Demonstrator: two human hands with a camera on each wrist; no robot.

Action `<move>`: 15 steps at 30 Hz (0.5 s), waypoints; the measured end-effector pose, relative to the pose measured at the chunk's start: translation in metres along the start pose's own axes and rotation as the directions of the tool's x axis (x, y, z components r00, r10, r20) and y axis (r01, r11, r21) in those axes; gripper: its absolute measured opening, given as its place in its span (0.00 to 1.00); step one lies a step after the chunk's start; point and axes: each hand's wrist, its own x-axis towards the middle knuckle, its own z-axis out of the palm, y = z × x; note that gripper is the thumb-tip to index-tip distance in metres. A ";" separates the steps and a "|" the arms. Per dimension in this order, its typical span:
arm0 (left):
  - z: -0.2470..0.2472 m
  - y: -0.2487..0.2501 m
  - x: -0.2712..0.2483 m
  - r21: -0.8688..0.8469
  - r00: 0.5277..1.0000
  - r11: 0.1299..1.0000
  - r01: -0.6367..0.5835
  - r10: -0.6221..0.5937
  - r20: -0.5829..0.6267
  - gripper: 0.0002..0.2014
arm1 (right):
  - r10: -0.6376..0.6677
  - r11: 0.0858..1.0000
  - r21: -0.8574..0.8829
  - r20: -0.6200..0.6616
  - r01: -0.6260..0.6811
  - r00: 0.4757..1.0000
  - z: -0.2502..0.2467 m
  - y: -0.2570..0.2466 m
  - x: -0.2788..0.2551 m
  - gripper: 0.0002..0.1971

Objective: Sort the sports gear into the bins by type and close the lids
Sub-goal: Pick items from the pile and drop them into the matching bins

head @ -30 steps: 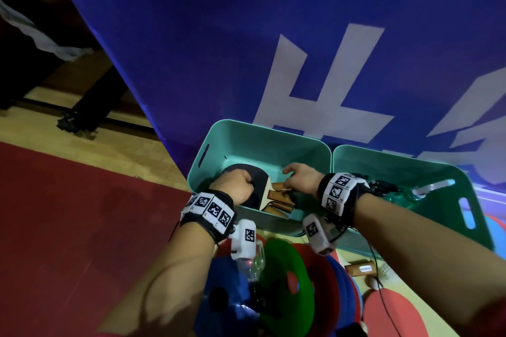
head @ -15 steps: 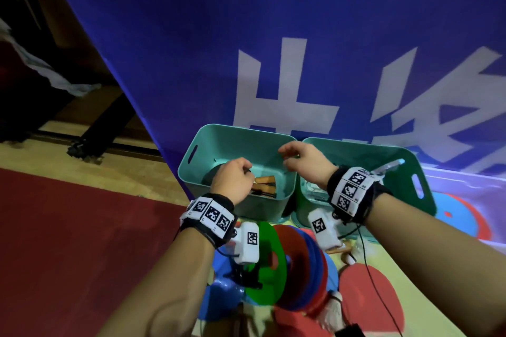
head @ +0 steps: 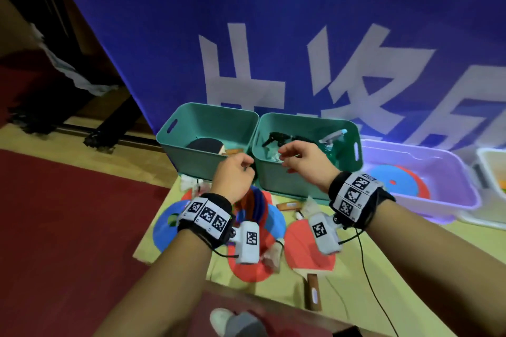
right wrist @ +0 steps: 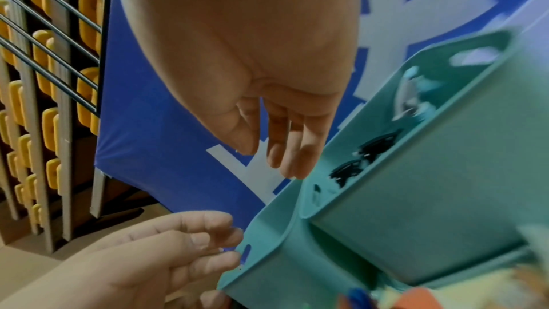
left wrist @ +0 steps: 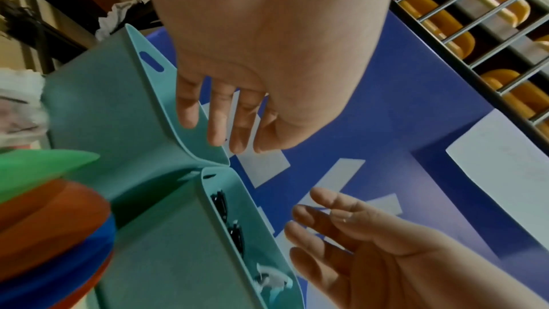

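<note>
While a red table-tennis paddle [head: 309, 250] and coloured discs [head: 262, 213] lie nearest on the floor, the left hand [head: 232, 175] and right hand [head: 306, 164] hover above them, fingers loosely curled, holding nothing. Beyond stand two lidless teal bins side by side: the left bin [head: 175, 142] contains a black paddle [head: 204, 143], the right bin [head: 353, 134] dark gear. A lilac tub [head: 449, 169] lies farther right.

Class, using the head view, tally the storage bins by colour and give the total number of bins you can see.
Teal bins: 2, the left one and the right one
Purple bin: 1
White bin: 1, only partly in view at the edge
Total: 4
</note>
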 end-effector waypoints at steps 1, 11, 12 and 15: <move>0.009 0.004 -0.013 0.008 1.000 1.000 -0.002 0.002 0.002 0.13 | 0.013 1.000 0.002 0.005 -0.013 1.000 -0.008 0.009 -0.012 0.13; 0.089 0.006 -0.097 0.024 0.985 0.994 0.107 -0.110 0.134 0.12 | 0.149 0.987 0.055 0.023 -0.150 0.989 -0.058 0.084 -0.099 0.09; 0.094 0.005 -0.103 0.033 0.983 0.993 0.113 -0.116 0.139 0.13 | 0.173 0.984 0.036 0.029 -0.174 0.984 -0.060 0.091 -0.104 0.09; 0.105 -0.003 -0.120 0.060 0.972 0.985 0.161 -0.169 0.164 0.14 | 0.256 0.967 -0.036 0.083 -0.253 0.963 -0.060 0.114 -0.116 0.12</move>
